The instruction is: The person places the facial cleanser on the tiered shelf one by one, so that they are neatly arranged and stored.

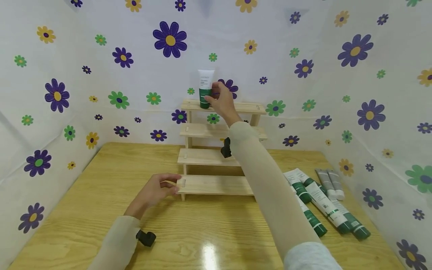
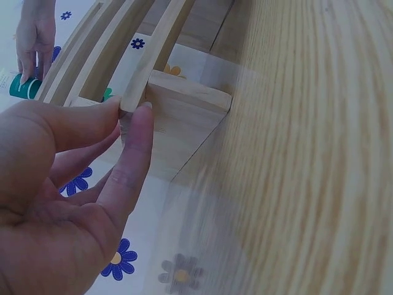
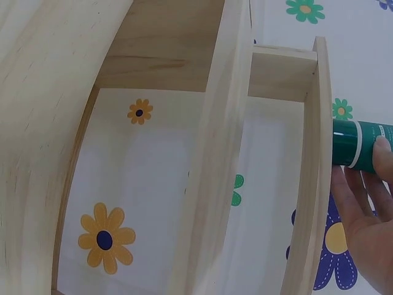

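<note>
A white and green squeeze tube (image 1: 204, 80) stands upright, cap down, at the left part of the top step of a four-tier wooden display rack (image 1: 216, 184). My right hand (image 1: 222, 100) grips the tube from its right side, thumb across the green lower part. In the right wrist view the green cap (image 3: 346, 144) sits right at the top board's edge. My left hand (image 1: 158, 190) pinches the left end of the lowest board. The left wrist view shows its thumb and index fingertip on the board's corner.
To the right of the rack lie several white and green tubes (image 1: 325, 206) in a loose pile. Beside them are two grey tubes (image 1: 330, 182) with white caps. A flower-patterned cloth (image 1: 135, 78) hangs behind and on both sides of the wooden table (image 1: 189, 232).
</note>
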The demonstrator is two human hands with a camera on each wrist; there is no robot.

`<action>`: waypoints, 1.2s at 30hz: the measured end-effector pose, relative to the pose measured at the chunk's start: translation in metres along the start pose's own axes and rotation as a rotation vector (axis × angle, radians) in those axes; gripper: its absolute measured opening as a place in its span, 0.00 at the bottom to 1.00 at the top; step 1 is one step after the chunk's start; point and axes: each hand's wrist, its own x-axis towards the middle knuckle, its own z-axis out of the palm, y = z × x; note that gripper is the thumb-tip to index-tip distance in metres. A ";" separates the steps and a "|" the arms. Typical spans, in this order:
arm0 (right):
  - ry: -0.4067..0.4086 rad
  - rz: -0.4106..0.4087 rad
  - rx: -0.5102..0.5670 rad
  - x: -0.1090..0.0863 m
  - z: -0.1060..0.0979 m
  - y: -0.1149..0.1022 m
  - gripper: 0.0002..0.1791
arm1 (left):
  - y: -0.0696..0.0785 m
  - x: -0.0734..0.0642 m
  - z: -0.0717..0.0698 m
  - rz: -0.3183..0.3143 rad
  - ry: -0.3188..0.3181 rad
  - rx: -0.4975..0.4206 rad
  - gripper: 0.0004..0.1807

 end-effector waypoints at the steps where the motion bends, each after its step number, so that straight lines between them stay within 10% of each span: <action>1: 0.001 -0.002 0.001 0.000 0.000 0.000 0.25 | 0.000 0.000 0.000 -0.001 0.001 0.001 0.23; 24: -0.060 0.033 0.171 -0.057 -0.033 0.016 0.30 | 0.003 0.001 0.004 -0.014 0.025 0.015 0.23; 36: -0.147 0.040 -0.138 -0.113 -0.090 0.033 0.24 | 0.003 0.000 0.006 -0.017 0.024 0.018 0.24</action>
